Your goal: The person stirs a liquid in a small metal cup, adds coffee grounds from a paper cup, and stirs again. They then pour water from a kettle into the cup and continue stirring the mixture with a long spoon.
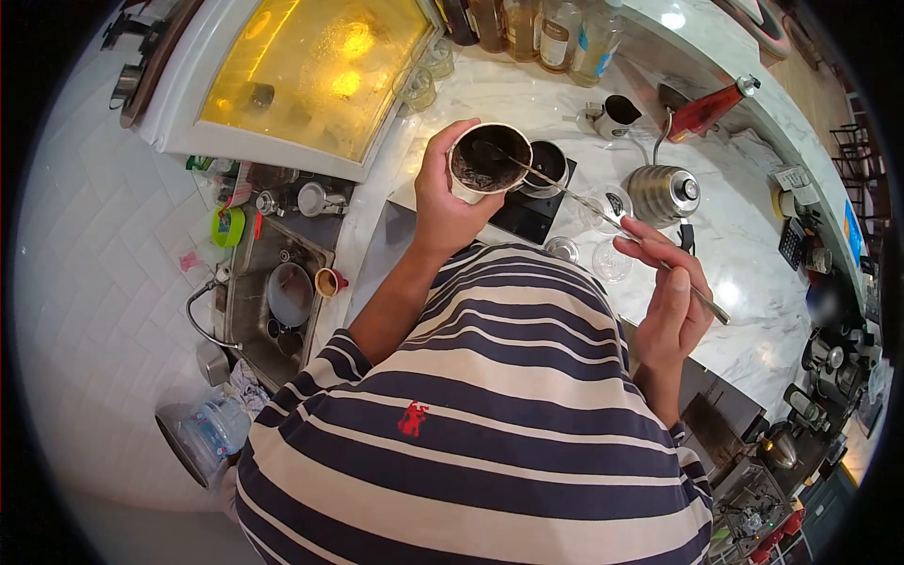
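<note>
My left hand (444, 209) is wrapped around a pale cup (464, 194) and tilts it so its mouth faces me. Dark stuff lines the inside of the cup. In my right hand (673, 297) is a long, twisted metal bar spoon (595, 207), pinched between thumb and fingers. The spoon's far end reaches into the cup. Just behind the cup, a dark round vessel (550, 162) stands on a flat black device (524, 218). A clear glass (612, 261) and a small metal lid-like piece (562, 249) are on the counter below the spoon.
A steel gooseneck kettle (663, 194) and a metal pitcher (617, 115) stand on the marble counter (753, 235). Several bottles (556, 36) line the back. To the left are a yellow-lit cabinet (311, 75), a sink (247, 292) with dishes and a red cup (330, 282) at its edge.
</note>
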A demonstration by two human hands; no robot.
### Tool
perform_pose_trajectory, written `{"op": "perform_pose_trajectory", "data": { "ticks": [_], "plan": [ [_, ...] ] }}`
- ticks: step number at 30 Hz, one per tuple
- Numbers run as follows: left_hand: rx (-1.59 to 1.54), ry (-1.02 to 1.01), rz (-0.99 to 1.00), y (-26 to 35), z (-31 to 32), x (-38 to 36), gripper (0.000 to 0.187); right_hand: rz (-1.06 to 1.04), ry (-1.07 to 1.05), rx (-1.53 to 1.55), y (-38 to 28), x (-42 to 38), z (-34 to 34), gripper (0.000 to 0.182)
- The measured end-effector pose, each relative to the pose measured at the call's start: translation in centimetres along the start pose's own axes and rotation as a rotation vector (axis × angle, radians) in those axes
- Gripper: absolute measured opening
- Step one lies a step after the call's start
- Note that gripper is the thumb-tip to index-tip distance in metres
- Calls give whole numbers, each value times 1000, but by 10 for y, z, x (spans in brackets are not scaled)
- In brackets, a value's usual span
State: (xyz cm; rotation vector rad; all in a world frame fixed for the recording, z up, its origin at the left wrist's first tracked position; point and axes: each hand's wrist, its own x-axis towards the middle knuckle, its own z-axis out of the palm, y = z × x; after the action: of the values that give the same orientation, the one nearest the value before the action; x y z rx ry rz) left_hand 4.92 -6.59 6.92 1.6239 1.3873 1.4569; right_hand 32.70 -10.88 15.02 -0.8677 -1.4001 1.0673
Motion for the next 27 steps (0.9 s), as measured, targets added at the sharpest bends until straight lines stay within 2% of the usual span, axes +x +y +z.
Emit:
{"op": "perform_pose_trajectory", "data": {
  "ticks": [4, 9, 12, 21, 27],
  "plan": [
    [15, -3, 18, 2, -1, 0, 87, -36, -46, -13, 4, 1, 2, 41],
    [27, -17, 74, 1, 2, 1, 85, 22, -71, -55, -2, 3, 1, 39],
    [6, 71, 87, 3, 8, 4, 78, -28, -105, -168, -5, 8, -3, 38],
    [145, -53, 164, 0, 3, 8, 84, -54, -147, -239, -8, 12, -7, 37],
    [87, -47, 153, -2, 7, 7, 84, 8, -112, -169, -3, 9, -8, 37]
  ]
}}
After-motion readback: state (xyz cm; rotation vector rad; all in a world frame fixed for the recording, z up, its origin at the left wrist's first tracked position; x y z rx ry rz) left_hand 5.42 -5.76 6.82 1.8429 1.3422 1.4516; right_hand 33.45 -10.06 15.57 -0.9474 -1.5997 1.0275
